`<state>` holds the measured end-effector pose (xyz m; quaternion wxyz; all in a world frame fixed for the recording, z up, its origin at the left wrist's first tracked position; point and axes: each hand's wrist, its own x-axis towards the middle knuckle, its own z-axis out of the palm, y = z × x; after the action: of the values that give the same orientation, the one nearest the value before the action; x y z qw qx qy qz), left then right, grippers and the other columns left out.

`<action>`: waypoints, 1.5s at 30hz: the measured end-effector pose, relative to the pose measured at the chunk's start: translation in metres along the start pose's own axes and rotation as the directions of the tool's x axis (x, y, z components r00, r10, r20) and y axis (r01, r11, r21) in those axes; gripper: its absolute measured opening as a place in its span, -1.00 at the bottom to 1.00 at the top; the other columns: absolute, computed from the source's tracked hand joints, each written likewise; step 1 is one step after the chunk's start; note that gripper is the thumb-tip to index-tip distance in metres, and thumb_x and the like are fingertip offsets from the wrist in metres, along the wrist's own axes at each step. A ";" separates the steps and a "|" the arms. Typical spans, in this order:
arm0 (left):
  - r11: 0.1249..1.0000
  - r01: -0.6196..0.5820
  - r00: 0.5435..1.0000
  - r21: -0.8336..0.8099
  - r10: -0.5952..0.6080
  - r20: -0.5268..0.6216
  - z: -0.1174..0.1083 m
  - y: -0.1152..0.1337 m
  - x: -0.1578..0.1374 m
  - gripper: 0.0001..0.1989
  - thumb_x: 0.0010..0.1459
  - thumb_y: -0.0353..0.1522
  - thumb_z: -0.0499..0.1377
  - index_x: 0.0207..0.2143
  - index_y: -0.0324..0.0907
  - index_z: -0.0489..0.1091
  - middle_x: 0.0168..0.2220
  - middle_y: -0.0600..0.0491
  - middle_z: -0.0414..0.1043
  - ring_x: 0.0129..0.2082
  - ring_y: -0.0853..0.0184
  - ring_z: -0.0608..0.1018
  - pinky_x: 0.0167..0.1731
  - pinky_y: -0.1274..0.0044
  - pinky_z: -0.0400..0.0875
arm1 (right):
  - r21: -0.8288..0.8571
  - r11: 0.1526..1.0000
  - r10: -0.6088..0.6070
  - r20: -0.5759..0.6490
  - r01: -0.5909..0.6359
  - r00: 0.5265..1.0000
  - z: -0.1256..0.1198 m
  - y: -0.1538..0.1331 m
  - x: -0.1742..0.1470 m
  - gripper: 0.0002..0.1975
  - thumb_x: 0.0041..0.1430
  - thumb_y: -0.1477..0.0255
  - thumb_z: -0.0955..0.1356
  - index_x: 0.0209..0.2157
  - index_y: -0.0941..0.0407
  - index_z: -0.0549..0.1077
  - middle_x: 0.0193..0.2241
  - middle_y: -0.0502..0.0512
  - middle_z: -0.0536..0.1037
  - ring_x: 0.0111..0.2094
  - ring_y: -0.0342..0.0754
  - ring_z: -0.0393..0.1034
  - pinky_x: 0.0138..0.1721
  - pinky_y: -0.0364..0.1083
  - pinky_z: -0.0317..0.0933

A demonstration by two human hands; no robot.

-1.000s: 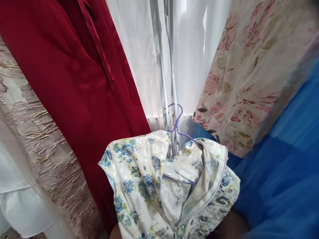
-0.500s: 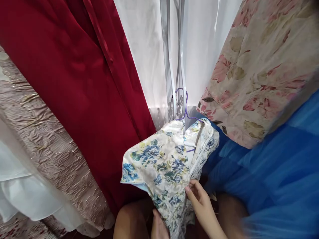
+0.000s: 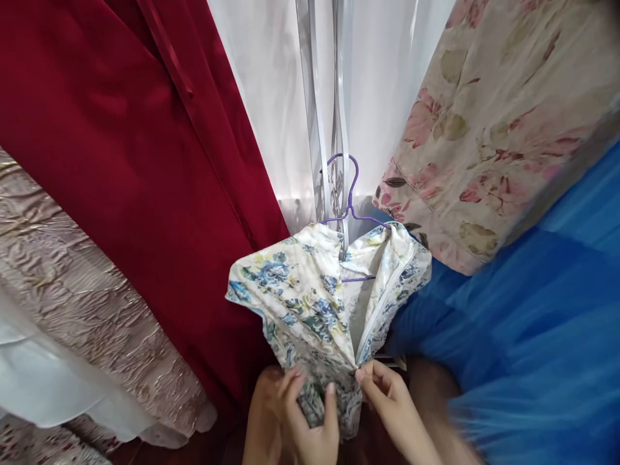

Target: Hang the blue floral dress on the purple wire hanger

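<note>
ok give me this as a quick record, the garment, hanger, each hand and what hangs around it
garment: floral garment, whitish with blue flowers, V-shaped opening at the top
hanger: purple hanger, hook upward, within the garment's shoulders
right hand: pinching the garment at the bottom of the opening
left hand: thumb and fingers apart at the lower part, contact unclear
left side: red cloth
behind: white cloth, long pale straps
right side: pink-flowered cloth, blue cloth

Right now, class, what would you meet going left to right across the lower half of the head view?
White cloth, wrinkled pink cloth, red cloth, left hand, right hand pinching the flowered garment, blue cloth.
</note>
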<state>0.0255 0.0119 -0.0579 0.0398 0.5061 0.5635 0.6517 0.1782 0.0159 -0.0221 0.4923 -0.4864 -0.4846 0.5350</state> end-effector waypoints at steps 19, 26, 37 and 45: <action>0.968 0.251 0.844 -0.013 -0.212 0.493 0.084 -0.007 0.044 -0.67 0.25 -0.15 0.16 -0.11 -0.21 0.44 -0.29 -0.04 0.52 -0.41 0.28 0.52 -0.33 0.48 0.39 | 0.085 0.992 0.092 -0.007 -0.091 0.996 -0.003 0.016 -0.014 -0.58 0.20 0.04 0.34 -0.46 0.11 0.34 -0.65 -0.08 0.35 -0.63 -0.20 0.07 -0.56 -0.17 -0.08; 0.967 0.256 0.872 0.006 -0.233 0.430 0.109 -0.009 0.047 -0.72 0.24 -0.17 0.14 -0.34 -0.20 0.45 -0.44 0.03 0.47 -0.51 0.34 0.44 -0.42 0.56 0.28 | 0.139 0.968 0.200 0.086 -0.210 0.976 0.006 0.039 -0.029 -0.56 0.15 -0.01 0.35 -0.41 0.10 0.32 -0.65 -0.11 0.32 -0.66 -0.22 -0.01 -0.62 -0.18 -0.14; 0.897 0.427 0.720 -0.116 -0.259 0.644 0.035 0.034 0.010 -0.70 0.26 -0.20 0.16 -0.43 -0.23 0.40 -0.51 0.07 0.35 -0.47 0.36 0.39 -0.43 0.60 0.28 | 0.096 0.995 0.046 -0.080 -0.039 0.996 -0.013 0.019 -0.021 -0.60 0.19 0.07 0.38 -0.44 0.13 0.41 -0.59 -0.07 0.31 -0.51 -0.13 0.17 -0.44 -0.15 0.07; 0.845 0.522 0.644 -0.115 -0.302 0.703 -0.005 0.065 0.017 -0.68 0.22 -0.18 0.21 -0.45 -0.24 0.46 -0.55 0.07 0.34 -0.52 0.40 0.36 -0.48 0.61 0.24 | 0.127 0.991 -0.027 -0.083 0.037 0.996 0.002 0.011 -0.023 -0.73 0.21 0.19 0.39 -0.24 0.12 0.48 -0.52 -0.03 0.36 -0.46 -0.08 0.23 -0.39 -0.13 0.15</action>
<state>0.0479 -0.0046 0.0036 0.4638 0.5459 0.5045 0.4820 0.1766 -0.0078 -0.0324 0.5503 -0.4671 -0.4365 0.5371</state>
